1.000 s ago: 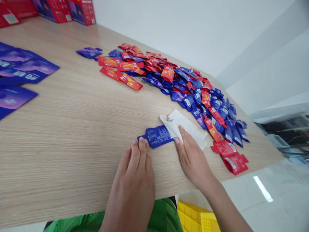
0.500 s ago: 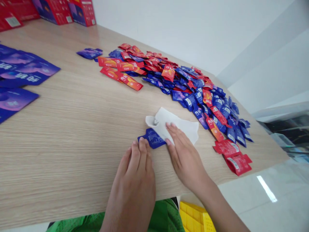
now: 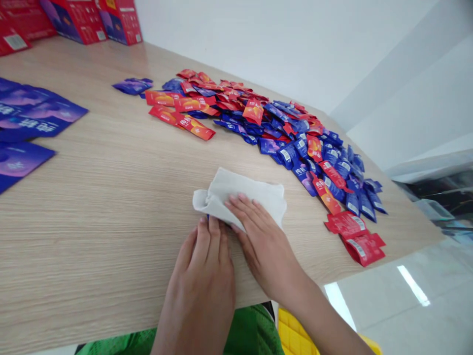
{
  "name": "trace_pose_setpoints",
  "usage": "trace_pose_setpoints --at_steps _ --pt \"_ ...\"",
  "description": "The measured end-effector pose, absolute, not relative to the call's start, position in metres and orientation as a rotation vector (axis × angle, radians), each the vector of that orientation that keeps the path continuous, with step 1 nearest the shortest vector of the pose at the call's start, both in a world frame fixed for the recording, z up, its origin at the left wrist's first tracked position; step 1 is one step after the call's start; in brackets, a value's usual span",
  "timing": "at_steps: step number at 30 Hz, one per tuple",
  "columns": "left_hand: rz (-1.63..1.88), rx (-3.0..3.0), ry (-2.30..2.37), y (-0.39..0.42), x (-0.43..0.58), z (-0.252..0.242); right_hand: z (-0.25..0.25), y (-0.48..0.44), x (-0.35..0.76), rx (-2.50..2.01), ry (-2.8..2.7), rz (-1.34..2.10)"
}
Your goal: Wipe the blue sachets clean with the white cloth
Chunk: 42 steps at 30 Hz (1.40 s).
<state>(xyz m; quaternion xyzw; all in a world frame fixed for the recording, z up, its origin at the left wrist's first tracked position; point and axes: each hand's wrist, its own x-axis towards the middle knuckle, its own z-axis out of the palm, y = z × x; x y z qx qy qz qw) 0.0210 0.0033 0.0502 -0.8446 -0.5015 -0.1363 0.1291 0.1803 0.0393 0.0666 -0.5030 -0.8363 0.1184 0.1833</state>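
A white cloth lies folded on the wooden table, and my right hand presses flat on it with fingers spread. My left hand rests just beside it, its fingertips holding down a blue sachet. The cloth hides nearly all of that sachet, leaving only a thin sliver of blue by my left fingers. Beyond both hands, a large loose pile of red and blue sachets spreads across the table.
Flat blue-purple printed sheets lie at the left. Red cartons stand along the far wall. Two red sachets sit near the table's right edge. Below the near edge are a yellow crate and green mesh fabric.
The cloth and my right hand have slid left over the blue sachet, now covering most of it. My left hand has stayed nearly still.
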Motion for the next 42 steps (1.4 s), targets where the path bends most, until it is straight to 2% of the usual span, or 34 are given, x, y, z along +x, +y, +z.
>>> trace_pose_setpoints --at_steps 7,11,15,17,22,27,32,42 --pt "-0.406 -2.459 -1.490 0.000 0.023 0.045 0.056 0.042 0.243 -1.794 -1.985 0.157" --pt "-0.398 -2.448 -1.508 -0.001 0.025 0.043 0.064 0.037 0.213 -1.665 -1.990 0.256" --pt "-0.368 -2.489 -1.483 0.000 0.022 0.042 0.070 0.038 0.177 -1.397 -2.340 0.362" --pt "-0.386 -2.475 -1.469 0.000 0.019 0.041 0.068 0.042 0.180 -1.432 -2.389 0.312" --pt "-0.449 -2.467 -1.423 0.000 0.015 0.043 0.052 0.047 0.228 -1.781 -2.010 0.104" --pt "-0.581 -2.418 -1.549 0.022 0.023 0.052 0.047 0.045 0.243 -1.841 -1.784 0.184" --pt "-0.370 -2.571 -1.568 0.055 0.023 0.062 0.046 0.046 0.243 -1.812 -1.769 0.254" --pt "-0.202 -2.292 -2.007 0.110 -0.055 0.098 0.031 0.045 0.248 -1.735 -1.830 0.095"
